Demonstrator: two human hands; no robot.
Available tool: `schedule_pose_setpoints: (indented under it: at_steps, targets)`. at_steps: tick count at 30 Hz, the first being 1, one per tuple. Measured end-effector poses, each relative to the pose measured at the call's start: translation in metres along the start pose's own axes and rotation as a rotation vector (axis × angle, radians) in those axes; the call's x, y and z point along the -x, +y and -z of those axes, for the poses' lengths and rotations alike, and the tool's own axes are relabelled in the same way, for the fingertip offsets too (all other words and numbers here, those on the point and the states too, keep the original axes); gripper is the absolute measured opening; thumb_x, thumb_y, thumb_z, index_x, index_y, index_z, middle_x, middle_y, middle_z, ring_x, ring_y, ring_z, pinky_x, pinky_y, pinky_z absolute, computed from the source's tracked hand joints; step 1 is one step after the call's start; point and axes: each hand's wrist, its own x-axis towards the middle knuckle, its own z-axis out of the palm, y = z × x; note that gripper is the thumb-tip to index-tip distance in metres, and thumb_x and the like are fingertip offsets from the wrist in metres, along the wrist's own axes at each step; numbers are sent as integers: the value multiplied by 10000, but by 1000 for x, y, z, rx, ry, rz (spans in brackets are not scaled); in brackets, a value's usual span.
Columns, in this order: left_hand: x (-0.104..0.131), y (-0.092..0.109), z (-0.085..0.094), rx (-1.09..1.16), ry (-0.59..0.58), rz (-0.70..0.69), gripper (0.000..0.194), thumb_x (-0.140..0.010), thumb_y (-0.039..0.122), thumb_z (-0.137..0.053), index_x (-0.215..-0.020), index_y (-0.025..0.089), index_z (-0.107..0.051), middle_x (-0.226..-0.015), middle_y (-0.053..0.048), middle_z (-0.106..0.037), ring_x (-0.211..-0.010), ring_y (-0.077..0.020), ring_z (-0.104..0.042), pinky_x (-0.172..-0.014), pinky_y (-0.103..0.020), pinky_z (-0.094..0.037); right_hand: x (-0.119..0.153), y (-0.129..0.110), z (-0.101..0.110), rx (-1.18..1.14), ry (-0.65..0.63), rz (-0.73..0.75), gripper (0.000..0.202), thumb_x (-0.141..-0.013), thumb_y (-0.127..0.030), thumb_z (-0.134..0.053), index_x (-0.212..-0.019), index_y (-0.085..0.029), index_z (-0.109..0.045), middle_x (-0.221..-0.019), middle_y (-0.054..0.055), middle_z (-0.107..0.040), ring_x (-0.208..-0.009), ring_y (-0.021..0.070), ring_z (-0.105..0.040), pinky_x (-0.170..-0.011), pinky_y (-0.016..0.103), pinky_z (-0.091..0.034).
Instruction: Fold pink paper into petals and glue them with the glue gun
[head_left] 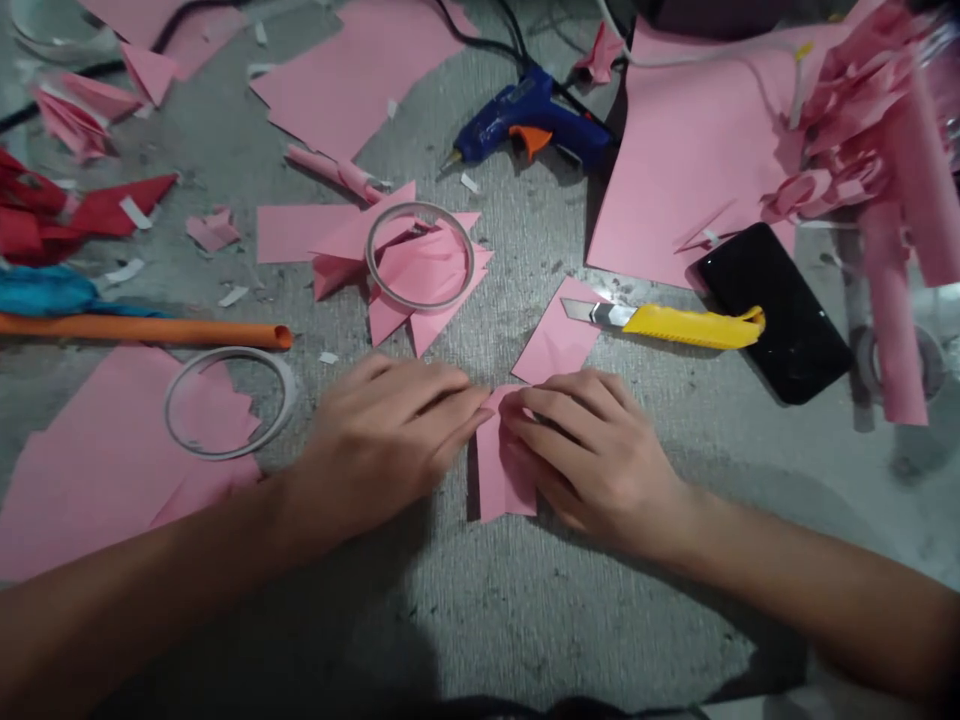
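Observation:
A small strip of pink paper, creased down its length, stands between my two hands just above the grey table. My left hand pinches its upper left edge with the fingers together. On the other side my right hand grips the upper right part, fingers curled over it and hiding some of the paper. Just beyond the fingertips lies a flat pink rectangle. A yellow utility knife rests with its blade over that rectangle and its tail on a black phone.
A tape roll sits on folded pink pieces; another roll lies on pink sheets at left. A blue glue gun with a cord lies behind. Rolled pink paper is at right, an orange tube at left.

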Motion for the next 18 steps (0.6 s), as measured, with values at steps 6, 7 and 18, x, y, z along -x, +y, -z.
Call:
schedule_pose_setpoints:
  at_steps: [6, 7, 18]
  targets:
    - [0, 4, 5, -66, -32, 5, 158, -1066, 210, -662, -1204, 262, -718, -1039, 3, -825, -828, -191, -737, -776, -415, -478, -1, 0, -1, -2, 39, 21, 222, -1014, -126, -647, -1213, -120, -745, -1366, 118, -789, -1119, 322, -679, -944, 506, -506]
    - [0, 3, 5, -66, -37, 2, 181, -1065, 200, -654, -1224, 260, -715, -1057, -1, -828, -845, -194, -745, -786, -418, -490, -1, 0, -1, 2, 40, 19, 226, -1009, -123, -656, -1217, -113, -743, -1369, 115, -789, -1117, 320, -680, -939, 501, -502]
    - [-4, -1, 4, 49, -84, -74, 228, -1052, 162, -583, -1230, 243, -699, -1127, -43, -813, -944, -248, -739, -795, -448, -520, 0, 0, -2, 31, 62, -8, 183, -1009, -170, -663, -1169, -163, -751, -1293, 94, -799, -1144, 330, -668, -1077, 571, -475]
